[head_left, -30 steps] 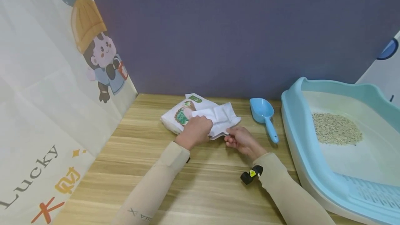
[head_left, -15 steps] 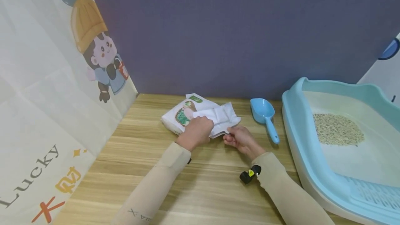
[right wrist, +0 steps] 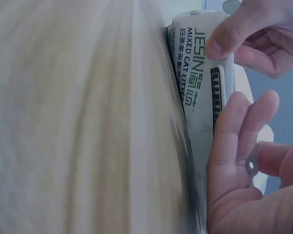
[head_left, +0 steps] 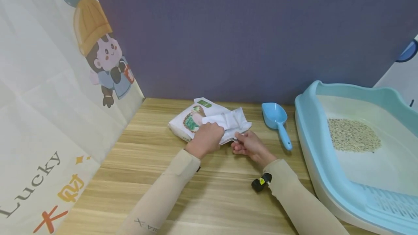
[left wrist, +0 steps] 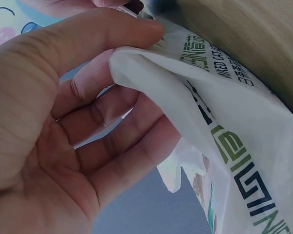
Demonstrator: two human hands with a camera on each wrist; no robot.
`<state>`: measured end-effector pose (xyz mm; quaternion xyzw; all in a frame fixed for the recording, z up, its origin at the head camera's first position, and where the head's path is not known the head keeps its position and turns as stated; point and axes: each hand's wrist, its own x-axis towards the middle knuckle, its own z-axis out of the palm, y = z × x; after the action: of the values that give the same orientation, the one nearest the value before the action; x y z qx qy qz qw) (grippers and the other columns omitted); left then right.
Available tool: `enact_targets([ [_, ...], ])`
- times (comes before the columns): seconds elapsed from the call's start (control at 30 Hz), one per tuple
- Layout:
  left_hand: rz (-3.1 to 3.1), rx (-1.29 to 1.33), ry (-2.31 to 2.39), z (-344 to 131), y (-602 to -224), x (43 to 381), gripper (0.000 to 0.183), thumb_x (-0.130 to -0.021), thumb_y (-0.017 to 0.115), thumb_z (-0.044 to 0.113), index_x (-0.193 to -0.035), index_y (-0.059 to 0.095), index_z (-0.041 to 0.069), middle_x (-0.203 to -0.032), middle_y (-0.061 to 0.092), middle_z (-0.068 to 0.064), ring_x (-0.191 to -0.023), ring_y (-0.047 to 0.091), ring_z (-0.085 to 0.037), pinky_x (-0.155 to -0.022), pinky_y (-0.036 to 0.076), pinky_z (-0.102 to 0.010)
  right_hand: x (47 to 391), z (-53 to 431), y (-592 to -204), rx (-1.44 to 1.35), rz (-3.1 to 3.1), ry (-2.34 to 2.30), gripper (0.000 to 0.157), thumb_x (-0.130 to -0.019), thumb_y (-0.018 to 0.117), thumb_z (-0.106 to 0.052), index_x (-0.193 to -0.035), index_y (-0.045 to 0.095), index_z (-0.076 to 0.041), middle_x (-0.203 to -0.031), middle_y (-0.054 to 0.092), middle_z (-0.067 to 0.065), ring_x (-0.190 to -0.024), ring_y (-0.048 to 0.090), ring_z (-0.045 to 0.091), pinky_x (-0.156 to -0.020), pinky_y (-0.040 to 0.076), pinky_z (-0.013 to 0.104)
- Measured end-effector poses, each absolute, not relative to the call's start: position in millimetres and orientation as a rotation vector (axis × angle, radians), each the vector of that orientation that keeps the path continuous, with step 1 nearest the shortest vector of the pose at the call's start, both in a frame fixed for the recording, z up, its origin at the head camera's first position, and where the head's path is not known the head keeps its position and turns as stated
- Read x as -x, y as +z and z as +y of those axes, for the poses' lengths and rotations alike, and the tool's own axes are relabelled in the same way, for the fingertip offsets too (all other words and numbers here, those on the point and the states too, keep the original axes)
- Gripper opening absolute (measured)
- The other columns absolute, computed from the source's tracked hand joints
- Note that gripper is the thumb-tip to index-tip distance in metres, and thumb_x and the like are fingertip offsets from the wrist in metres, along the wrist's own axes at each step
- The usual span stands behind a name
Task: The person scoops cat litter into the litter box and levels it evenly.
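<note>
A white bag of cat litter (head_left: pixel 213 110) lies on the wooden table, its printed side facing up and its top folded over. My left hand (head_left: pixel 206 139) pinches the fold; in the left wrist view that hand (left wrist: pixel 49 161) has its thumb on the bag's edge and its fingers curled beneath. At the right end of the near edge, my right hand (head_left: pixel 254 148) pinches the bag between thumb and index finger. The right wrist view shows the lettering MIXED CAT LITTER on the bag (right wrist: pixel 198 92). The fingers hide part of the bag's near edge.
To the right of the bag lies a blue litter scoop (head_left: pixel 274 116). A blue and white litter box (head_left: pixel 307 137) stands at the right, with a heap of litter pellets (head_left: pixel 352 135) inside. Behind the table (head_left: pixel 140 169) rises a dark panel (head_left: pixel 245 39).
My right hand has shifted slightly left along the bag's near edge. My left hand has moved very slightly to the right, still gripping the fold. Scoop and litter box stay put.
</note>
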<state>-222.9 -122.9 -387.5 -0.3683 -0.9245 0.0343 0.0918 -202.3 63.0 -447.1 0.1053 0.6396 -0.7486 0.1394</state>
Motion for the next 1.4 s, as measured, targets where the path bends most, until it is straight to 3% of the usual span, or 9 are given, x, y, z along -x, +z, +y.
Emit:
enact_targets([
  [0.37, -2.742, 1.102, 0.117, -123.3, -388.0, 224.3, 0.018, -0.077, 0.084, 0.021, -0.08, 0.07, 0.012, -0.079, 0.07, -0.005, -0.074, 0.069, -0.025, -0.067, 0.057, -0.04, 200.2, 69.1, -437.4, -0.258, 2.1, -1.875, 0.025, -0.109, 0.047, -0.026, -0.11, 0.041, -0.003, -0.069, 0.068, -0.001, -0.051, 0.059, 0.005, -0.057, 0.058, 0.028],
  [0.67, -2.748, 1.114, 0.09, -125.2, -388.6, 225.8, 0.021, -0.075, 0.085, 0.02, -0.075, 0.066, 0.013, -0.076, 0.069, -0.004, -0.071, 0.067, -0.024, -0.064, 0.057, -0.04, 194.5, 68.7, -425.5, -0.157, 2.379, -1.538, 0.027, -0.107, 0.052, -0.028, -0.105, 0.041, -0.003, -0.077, 0.067, 0.009, -0.056, 0.061, 0.012, -0.058, 0.057, 0.032],
  [0.93, -2.752, 1.126, 0.089, -125.2, -388.1, 226.6, 0.021, -0.075, 0.085, 0.021, -0.075, 0.066, 0.013, -0.077, 0.069, -0.004, -0.071, 0.067, -0.024, -0.065, 0.057, -0.04, 188.6, 74.8, -415.9, -0.062, 2.673, -1.148, 0.033, -0.103, 0.057, -0.036, -0.108, 0.059, -0.004, -0.081, 0.071, 0.01, -0.063, 0.068, 0.019, -0.063, 0.056, 0.034],
  [1.13, -2.788, 1.135, 0.055, -126.3, -387.0, 227.1, 0.021, -0.076, 0.084, 0.018, -0.074, 0.064, 0.013, -0.076, 0.067, -0.003, -0.068, 0.062, -0.02, -0.064, 0.055, -0.038, 190.7, 84.0, -408.3, 0.059, 2.82, -0.975, 0.03, -0.104, 0.055, -0.033, -0.106, 0.064, -0.005, -0.08, 0.072, 0.008, -0.064, 0.068, 0.018, -0.064, 0.05, 0.031],
  [1.3, -2.815, 1.139, 0.04, -127.0, -389.7, 226.1, 0.025, -0.078, 0.085, 0.019, -0.071, 0.061, 0.014, -0.073, 0.065, -0.001, -0.064, 0.058, -0.017, -0.063, 0.054, -0.036, 191.8, 89.1, -404.0, 0.046, 2.946, -0.931, 0.031, -0.103, 0.056, -0.033, -0.113, 0.064, -0.004, -0.077, 0.07, 0.006, -0.065, 0.063, 0.016, -0.062, 0.048, 0.032],
  [1.4, -2.826, 1.131, 0.052, -128.3, -391.7, 225.5, 0.027, -0.078, 0.087, 0.022, -0.072, 0.061, 0.015, -0.074, 0.065, 0.0, -0.064, 0.056, -0.016, -0.063, 0.054, -0.036, 191.0, 90.0, -401.8, 0.003, 3.01, -0.921, 0.034, -0.103, 0.056, -0.033, -0.119, 0.063, -0.003, -0.084, 0.071, 0.006, -0.071, 0.064, 0.017, -0.065, 0.048, 0.032],
])
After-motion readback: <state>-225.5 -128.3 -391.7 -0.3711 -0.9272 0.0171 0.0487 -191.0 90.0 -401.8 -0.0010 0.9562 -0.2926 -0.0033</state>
